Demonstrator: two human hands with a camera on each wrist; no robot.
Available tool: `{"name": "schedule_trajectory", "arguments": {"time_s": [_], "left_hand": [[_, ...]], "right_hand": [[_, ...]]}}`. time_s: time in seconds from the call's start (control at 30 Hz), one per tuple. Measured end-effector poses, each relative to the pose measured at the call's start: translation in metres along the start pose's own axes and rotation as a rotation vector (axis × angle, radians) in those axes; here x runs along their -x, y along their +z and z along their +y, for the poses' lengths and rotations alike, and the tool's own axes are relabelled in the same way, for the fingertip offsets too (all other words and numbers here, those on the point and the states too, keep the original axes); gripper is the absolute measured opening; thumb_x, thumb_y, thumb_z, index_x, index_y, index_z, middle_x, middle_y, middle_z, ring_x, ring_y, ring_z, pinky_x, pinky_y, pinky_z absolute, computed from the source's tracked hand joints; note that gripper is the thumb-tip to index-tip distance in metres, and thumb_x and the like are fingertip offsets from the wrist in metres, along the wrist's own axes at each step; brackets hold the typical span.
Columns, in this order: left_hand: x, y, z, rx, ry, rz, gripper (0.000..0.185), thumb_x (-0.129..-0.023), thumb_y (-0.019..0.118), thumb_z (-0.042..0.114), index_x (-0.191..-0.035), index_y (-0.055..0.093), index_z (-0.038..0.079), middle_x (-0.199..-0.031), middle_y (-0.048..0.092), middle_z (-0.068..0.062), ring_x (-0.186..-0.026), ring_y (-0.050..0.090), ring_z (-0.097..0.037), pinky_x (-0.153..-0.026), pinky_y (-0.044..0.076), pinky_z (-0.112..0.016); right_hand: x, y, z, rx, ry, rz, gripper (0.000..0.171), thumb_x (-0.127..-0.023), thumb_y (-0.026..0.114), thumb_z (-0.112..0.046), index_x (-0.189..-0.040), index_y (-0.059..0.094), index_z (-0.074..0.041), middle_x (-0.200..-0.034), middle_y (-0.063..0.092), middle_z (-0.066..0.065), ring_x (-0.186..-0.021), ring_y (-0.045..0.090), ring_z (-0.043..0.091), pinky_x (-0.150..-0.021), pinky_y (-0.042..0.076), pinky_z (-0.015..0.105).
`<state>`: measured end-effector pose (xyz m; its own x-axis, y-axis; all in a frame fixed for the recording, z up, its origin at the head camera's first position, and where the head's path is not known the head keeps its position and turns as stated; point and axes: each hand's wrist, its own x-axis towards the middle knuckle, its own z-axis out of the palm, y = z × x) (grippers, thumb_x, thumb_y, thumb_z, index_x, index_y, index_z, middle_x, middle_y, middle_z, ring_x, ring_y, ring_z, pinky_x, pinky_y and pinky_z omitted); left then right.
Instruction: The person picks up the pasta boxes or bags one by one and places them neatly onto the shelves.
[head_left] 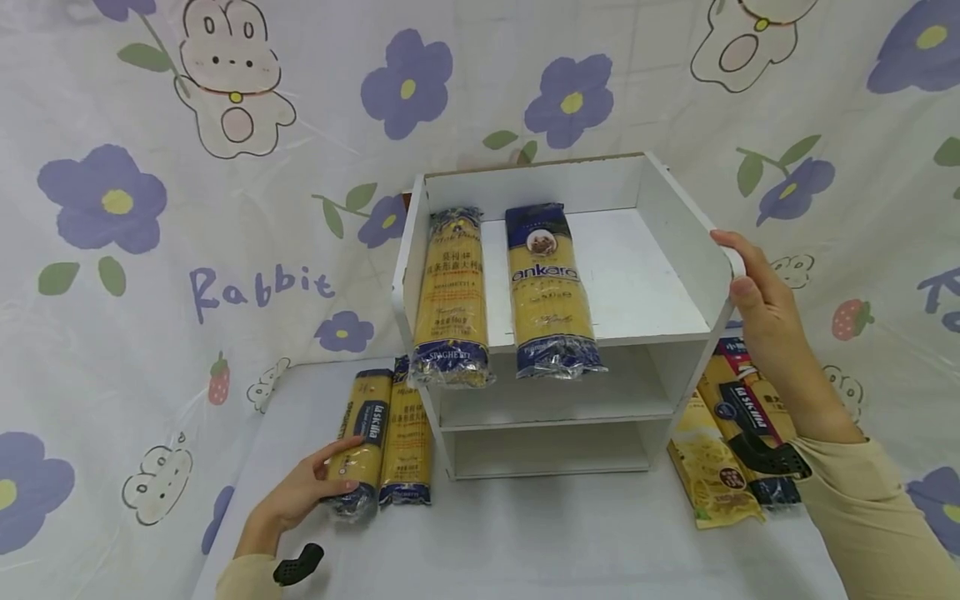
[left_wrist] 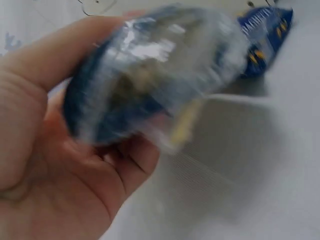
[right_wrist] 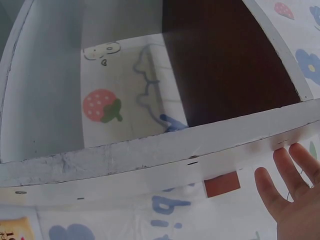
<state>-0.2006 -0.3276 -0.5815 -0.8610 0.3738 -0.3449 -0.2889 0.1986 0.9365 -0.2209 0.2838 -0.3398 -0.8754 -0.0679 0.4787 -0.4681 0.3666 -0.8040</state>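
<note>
My left hand grips the lower part of a yellow La Sicilia spaghetti pack, which lies left of a white shelf unit. In the left wrist view, thumb and fingers wrap the pack's crinkled clear and blue end. A second spaghetti pack lies close beside it, with its blue end in the left wrist view too. My right hand holds the top front corner of the shelf's right side panel. In the right wrist view, several of its fingertips touch the panel.
On the shelf's top tier stand a spaghetti pack at the left and an Ankara pack nearer the middle. Right of the unit lie a yellow noodle bag and a red-and-blue pasta pack. A patterned cloth hangs behind.
</note>
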Motion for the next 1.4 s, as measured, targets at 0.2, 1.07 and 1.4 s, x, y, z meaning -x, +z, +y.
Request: {"name": "schedule_trajectory", "arguments": {"time_s": [0.2, 1.07, 1.4], "left_hand": [[0.011, 0.004, 0.016, 0.004, 0.025, 0.074, 0.079, -0.090, 0.070, 0.011, -0.156, 0.030, 0.027, -0.156, 0.026, -0.018, -0.121, 0.052, -0.018, -0.094, 0.053, -0.029], [0.077, 0.064, 0.156, -0.151, 0.497, 0.268, 0.088, -0.084, 0.071, -0.007, -0.157, 0.030, 0.022, -0.151, 0.036, -0.004, -0.115, 0.057, -0.009, -0.087, 0.055, -0.021], [0.102, 0.096, 0.207, -0.109, 0.669, 0.310, 0.091, -0.077, 0.071, -0.017, -0.154, 0.035, 0.014, -0.154, 0.038, -0.004, -0.113, 0.057, -0.015, -0.082, 0.057, -0.022]], "right_hand": [[0.000, 0.001, 0.001, -0.005, -0.001, -0.003, 0.045, -0.108, 0.034, -0.028, -0.154, 0.035, -0.026, -0.160, 0.034, -0.006, -0.140, 0.040, 0.011, -0.120, 0.031, 0.052], [0.000, 0.001, 0.001, -0.012, -0.002, -0.004, 0.046, -0.108, 0.034, -0.027, -0.154, 0.035, -0.027, -0.160, 0.034, -0.006, -0.143, 0.038, 0.014, -0.120, 0.021, 0.065], [0.000, 0.001, 0.000, -0.024, -0.018, -0.001, 0.046, -0.108, 0.034, -0.028, -0.154, 0.035, -0.025, -0.160, 0.034, -0.006, -0.142, 0.038, 0.013, -0.122, 0.024, 0.057]]}}
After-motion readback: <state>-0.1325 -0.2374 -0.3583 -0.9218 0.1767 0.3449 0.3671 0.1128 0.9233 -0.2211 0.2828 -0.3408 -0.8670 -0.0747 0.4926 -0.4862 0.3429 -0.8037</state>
